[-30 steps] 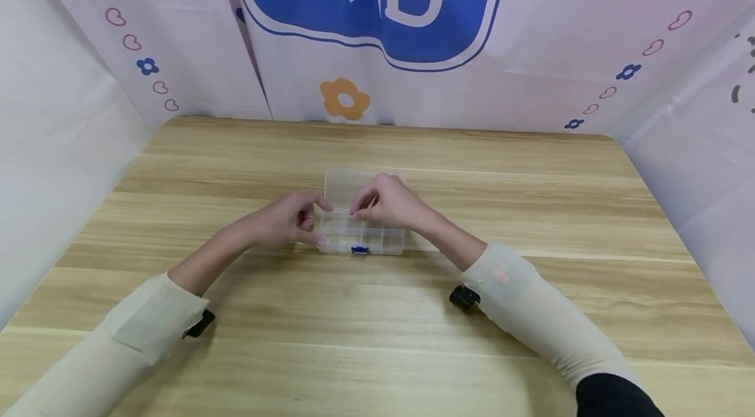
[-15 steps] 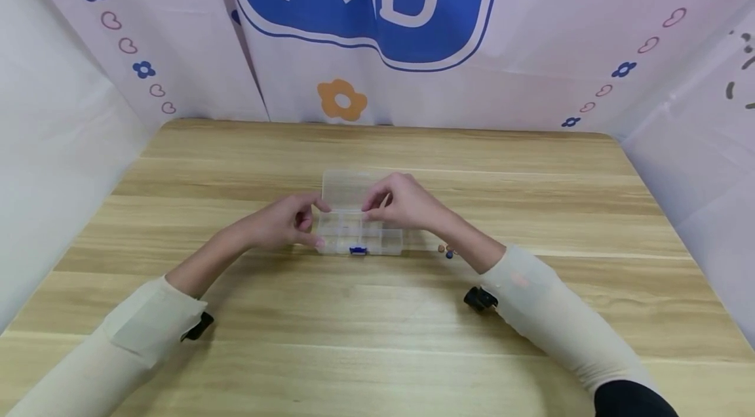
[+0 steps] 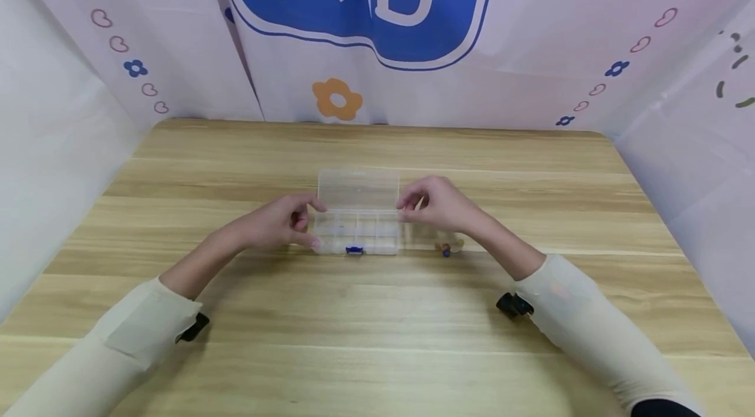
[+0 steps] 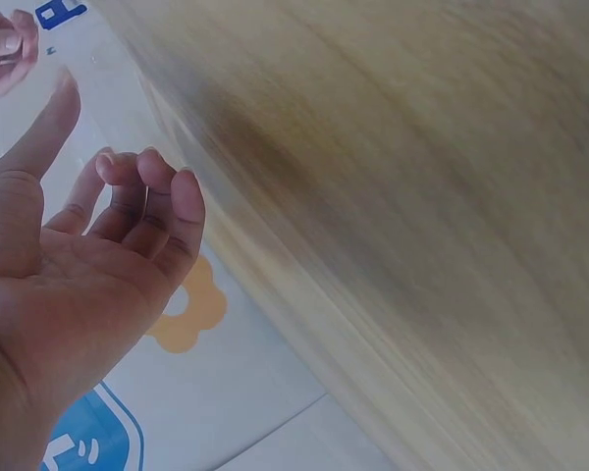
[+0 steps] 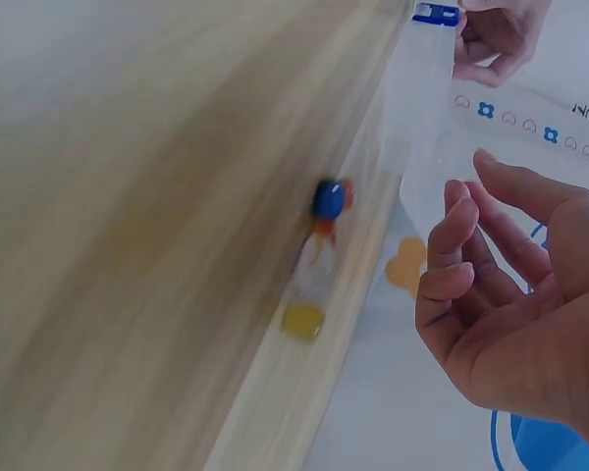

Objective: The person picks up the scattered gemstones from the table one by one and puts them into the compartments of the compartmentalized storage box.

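Observation:
A clear plastic compartment box (image 3: 356,233) lies on the table with its lid (image 3: 358,191) raised at the back and a blue latch (image 3: 354,250) in front. My left hand (image 3: 274,223) holds its left end, index finger at the back corner and thumb at the front one. At the box's right end hovers my right hand (image 3: 433,204); nothing shows between its thumb and index finger, which stand apart in the right wrist view. Small blue (image 5: 329,199), orange-red and yellow (image 5: 303,321) pieces lie to the right of the box, with something clear among them, blurred.
The wooden table (image 3: 366,325) runs back to a white printed cloth (image 3: 501,89) hung behind it, with more white cloth at both sides. Black wrist cameras (image 3: 514,305) sit under the light sleeves.
My right hand has moved right, from over the box's middle to its right end. The small coloured pieces have come out from behind that forearm. My left hand keeps its place on the box.

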{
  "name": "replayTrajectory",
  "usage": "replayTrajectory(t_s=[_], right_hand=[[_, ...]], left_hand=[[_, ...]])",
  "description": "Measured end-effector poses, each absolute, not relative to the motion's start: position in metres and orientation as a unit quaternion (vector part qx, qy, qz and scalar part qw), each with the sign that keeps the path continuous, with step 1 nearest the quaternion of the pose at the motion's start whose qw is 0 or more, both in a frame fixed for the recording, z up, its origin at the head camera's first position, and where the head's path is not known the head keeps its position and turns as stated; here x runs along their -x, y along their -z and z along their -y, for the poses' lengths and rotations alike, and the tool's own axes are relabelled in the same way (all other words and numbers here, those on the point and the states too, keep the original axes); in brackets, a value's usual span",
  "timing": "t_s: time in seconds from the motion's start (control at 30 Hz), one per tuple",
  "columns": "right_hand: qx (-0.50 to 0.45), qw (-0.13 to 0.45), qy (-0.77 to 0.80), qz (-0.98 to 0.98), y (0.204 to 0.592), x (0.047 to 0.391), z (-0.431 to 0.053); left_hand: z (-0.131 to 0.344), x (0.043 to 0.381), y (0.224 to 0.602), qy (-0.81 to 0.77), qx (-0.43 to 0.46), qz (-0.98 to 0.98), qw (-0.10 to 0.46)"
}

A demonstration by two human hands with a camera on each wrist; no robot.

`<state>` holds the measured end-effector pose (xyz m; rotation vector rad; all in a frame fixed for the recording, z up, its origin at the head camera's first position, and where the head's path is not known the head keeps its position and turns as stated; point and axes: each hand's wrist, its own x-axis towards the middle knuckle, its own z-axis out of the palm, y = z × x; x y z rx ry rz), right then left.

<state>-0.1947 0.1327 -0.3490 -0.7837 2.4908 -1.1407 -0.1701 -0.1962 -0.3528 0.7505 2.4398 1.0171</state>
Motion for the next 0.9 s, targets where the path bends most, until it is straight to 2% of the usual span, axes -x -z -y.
replayTrajectory(t_s=[0.5,0.9], right_hand=[[0.269,0.17,0.378,-0.869,0.357,0.19,-0.166],[0.283,0.201,0.353,-0.869,0.36,0.184,-0.174]], left_hand=[[0.199,0.172,0.354,-0.366,-0.272,-0.868,0.195],[0.199,0.173,0.355,-0.359,-0.273,-0.871,0.192]])
